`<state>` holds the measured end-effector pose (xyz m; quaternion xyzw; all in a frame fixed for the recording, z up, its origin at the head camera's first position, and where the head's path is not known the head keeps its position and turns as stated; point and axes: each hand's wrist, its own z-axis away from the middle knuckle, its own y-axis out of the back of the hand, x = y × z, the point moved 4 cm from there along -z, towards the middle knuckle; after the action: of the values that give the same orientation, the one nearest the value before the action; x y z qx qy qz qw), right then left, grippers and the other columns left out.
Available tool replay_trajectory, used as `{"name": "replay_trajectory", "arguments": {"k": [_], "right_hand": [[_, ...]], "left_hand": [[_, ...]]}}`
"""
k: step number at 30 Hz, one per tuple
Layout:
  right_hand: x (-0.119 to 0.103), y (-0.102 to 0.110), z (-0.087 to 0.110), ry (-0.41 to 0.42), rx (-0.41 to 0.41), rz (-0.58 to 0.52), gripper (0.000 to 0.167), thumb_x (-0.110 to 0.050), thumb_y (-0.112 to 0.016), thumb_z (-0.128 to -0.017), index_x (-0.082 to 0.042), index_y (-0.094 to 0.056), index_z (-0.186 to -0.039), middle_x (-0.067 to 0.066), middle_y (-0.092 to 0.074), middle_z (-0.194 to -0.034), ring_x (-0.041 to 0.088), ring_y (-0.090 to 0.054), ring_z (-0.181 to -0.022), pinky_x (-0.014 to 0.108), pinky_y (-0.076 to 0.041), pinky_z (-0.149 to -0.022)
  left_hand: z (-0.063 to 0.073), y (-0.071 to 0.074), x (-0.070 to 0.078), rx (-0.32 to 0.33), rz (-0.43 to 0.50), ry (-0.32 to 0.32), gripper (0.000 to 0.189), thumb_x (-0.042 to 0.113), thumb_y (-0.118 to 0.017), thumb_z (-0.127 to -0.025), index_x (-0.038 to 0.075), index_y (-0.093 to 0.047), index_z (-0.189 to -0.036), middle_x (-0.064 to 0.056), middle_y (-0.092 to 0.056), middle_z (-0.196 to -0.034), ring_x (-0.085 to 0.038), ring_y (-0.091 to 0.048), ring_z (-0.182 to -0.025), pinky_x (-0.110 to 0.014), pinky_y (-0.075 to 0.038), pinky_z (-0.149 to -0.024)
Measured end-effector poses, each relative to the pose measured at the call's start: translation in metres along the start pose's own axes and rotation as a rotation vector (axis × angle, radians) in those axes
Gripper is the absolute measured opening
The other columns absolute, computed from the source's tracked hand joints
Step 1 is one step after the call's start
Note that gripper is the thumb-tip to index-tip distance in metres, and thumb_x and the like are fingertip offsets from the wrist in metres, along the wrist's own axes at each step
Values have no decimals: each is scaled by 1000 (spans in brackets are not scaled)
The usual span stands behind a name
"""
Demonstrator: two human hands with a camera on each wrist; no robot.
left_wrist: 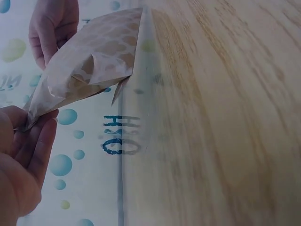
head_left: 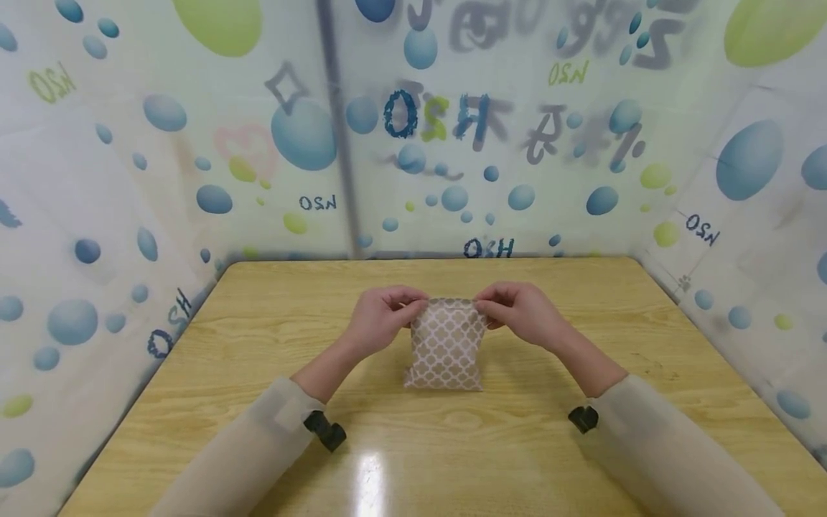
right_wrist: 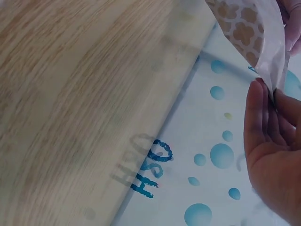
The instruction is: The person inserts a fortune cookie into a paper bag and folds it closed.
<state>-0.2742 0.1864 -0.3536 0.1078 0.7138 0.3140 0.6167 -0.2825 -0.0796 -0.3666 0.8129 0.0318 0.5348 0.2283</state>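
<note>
A small tan paper bag (head_left: 447, 348) with a white lattice pattern stands upright over the middle of the wooden table, its wider bottom edge toward me. My left hand (head_left: 384, 316) pinches its top left corner between thumb and fingers. At the top right corner, my right hand (head_left: 520, 312) pinches the bag in the same way. In the left wrist view the bag (left_wrist: 94, 61) looks bulged, with a creased fold on its side. The right wrist view shows the bag's pale side edge (right_wrist: 273, 52) running down into the right hand's (right_wrist: 273, 141) fingertips.
The wooden table (head_left: 258, 431) has a glossy surface with a bright reflection near the front. Pale curtains (head_left: 452, 179) printed with blue and green bubbles and lettering hang behind it and on both sides. Black clips (head_left: 326, 431) show at both sleeve cuffs.
</note>
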Motion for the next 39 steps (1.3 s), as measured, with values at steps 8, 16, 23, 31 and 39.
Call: {"name": "replay_trajectory", "arguments": {"k": [8, 16, 23, 31, 39], "right_hand": [[2, -3, -5, -2, 3, 100, 18, -18, -66, -111, -8, -80, -117, 6, -78, -95, 16, -72, -83, 52, -66, -87], [10, -4, -15, -15, -25, 116, 18, -15, -64, -112, -6, -79, -117, 8, -76, -90, 21, -74, -82, 52, -66, -87], [22, -8, -20, -115, -13, 102, 32, -19, -63, -113, -3, -72, -139, 15, -78, -113, 23, -75, -95, 46, -67, -90], [26, 1, -12, -106, 60, 242, 46, -23, -58, -114, -4, -58, -155, 21, -68, -145, 39, -68, -124, 48, -63, -95], [27, 6, -6, -111, 68, 250, 47, -23, -57, -113, -4, -56, -156, 21, -68, -144, 39, -68, -123, 48, -63, -94]], "left_hand": [[-3, -2, -10, -36, 44, 89, 17, 13, -74, -106, 6, -84, -117, -14, -84, -110, -9, -75, -78, -29, -66, -72], [-12, -7, -25, -84, 77, 211, 19, 15, -75, -105, 6, -85, -118, -14, -84, -111, -12, -79, -78, -34, -68, -76], [-18, -12, -36, -74, 65, 323, 18, 17, -74, -106, 6, -83, -118, -11, -83, -107, -12, -76, -78, -40, -69, -78], [-27, -15, -50, -36, 34, 379, 19, 13, -74, -104, 3, -81, -118, -10, -78, -101, -12, -71, -75, -33, -66, -69], [-27, -10, -54, -2, -25, 407, 27, 18, -71, -107, 2, -77, -128, -14, -78, -114, -17, -72, -84, -26, -60, -69]]}}
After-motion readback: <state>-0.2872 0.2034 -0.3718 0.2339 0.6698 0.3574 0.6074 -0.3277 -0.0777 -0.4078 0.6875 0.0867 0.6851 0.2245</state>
